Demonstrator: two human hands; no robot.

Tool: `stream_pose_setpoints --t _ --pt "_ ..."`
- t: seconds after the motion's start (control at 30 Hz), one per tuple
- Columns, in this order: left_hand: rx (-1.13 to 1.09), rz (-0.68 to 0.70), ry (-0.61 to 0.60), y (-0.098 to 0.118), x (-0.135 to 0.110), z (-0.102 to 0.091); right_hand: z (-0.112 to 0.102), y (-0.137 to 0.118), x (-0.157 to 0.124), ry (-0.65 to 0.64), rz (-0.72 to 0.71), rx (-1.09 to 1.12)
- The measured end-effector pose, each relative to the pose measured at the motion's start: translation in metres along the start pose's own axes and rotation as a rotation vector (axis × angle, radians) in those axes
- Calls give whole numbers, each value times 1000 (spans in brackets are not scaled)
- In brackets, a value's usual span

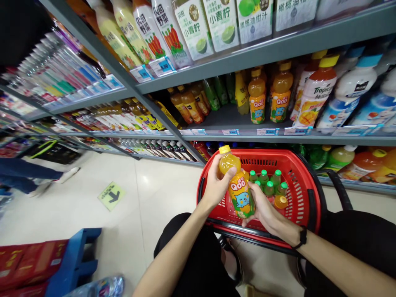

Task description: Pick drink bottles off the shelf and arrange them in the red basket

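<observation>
In the supermarket aisle, I saw the person holding a yellow-capped Qoo bottle in both hands, tilted a little, its printed label facing up toward them. The left hand grasped it around the upper part, the thumb pressed across the front just above the label. The right hand gripped it lower down, along the right side, with fingertips near the base; from where I stood I couldn't tell how the hidden fingers were set behind it. A black wristband circled the right wrist.

The bottle was above a red shopping basket, which sat in front of the person's black-clad knees. Inside the basket, to the right of the held bottle, a cluster of green-capped bottles stood close together, with an orange-capped bottle just beside them. The basket's black handle leaned out to the right.

Beyond it, two smaller Qoo bottles stood upright on the middle shelf, left of a Tropicana bottle. Off to the left lay a green floor sticker with a dark arrow, and farther back another person's blue trousers showed.
</observation>
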State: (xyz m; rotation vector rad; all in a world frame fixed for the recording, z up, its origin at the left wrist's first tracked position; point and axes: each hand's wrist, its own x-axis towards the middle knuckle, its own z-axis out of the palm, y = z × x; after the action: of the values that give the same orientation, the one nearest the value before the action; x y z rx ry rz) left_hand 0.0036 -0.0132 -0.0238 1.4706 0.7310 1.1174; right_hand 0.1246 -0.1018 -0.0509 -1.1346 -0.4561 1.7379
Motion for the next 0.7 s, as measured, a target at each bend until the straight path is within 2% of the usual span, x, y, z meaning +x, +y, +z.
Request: stream_pose_setpoints --t 0.23,0.43,0.7 --pt "-76 -23 -2 3 2 -4 -6 4 6 -44 -77 -13" --pt "-57 -38 -14 3 3 -5 -4 5 5 -71 -96 -29" --pt "16 43 -45 8 1 -6 -3 7 5 -121 -139 13"
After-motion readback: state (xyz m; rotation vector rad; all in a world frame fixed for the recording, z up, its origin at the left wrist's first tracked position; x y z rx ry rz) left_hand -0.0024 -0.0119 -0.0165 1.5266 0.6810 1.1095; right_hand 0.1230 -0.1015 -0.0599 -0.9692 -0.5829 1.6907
